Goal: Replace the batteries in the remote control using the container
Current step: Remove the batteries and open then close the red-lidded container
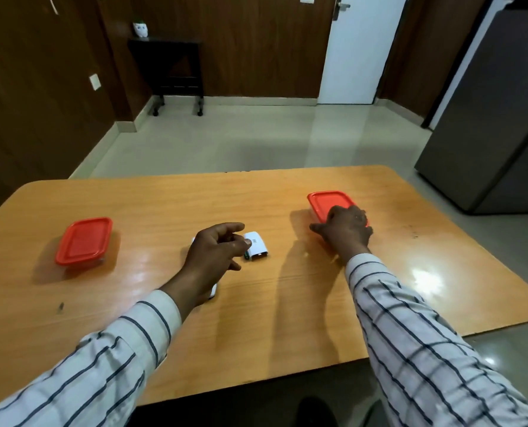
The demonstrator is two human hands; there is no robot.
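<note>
A white remote control (214, 291) lies on the wooden table (152, 204), mostly hidden under my left hand (213, 254). That hand hovers over it with fingers curled and apart, holding nothing; its thumb tip reaches a white battery cover (258, 246) lying just to the right. A small dark battery (246, 256) lies against the cover's near edge. My right hand (346, 229) is laid over the near end of a red-lidded container (327, 201) at the right, thumb out to the left, gripping it. A second red-lidded container (84, 240) stands apart at the left, closed.
The table's far edge (225, 172) borders a tiled floor. A grey cabinet (496, 118) stands past the right corner. A small dark mark (61, 307) is on the table at the near left.
</note>
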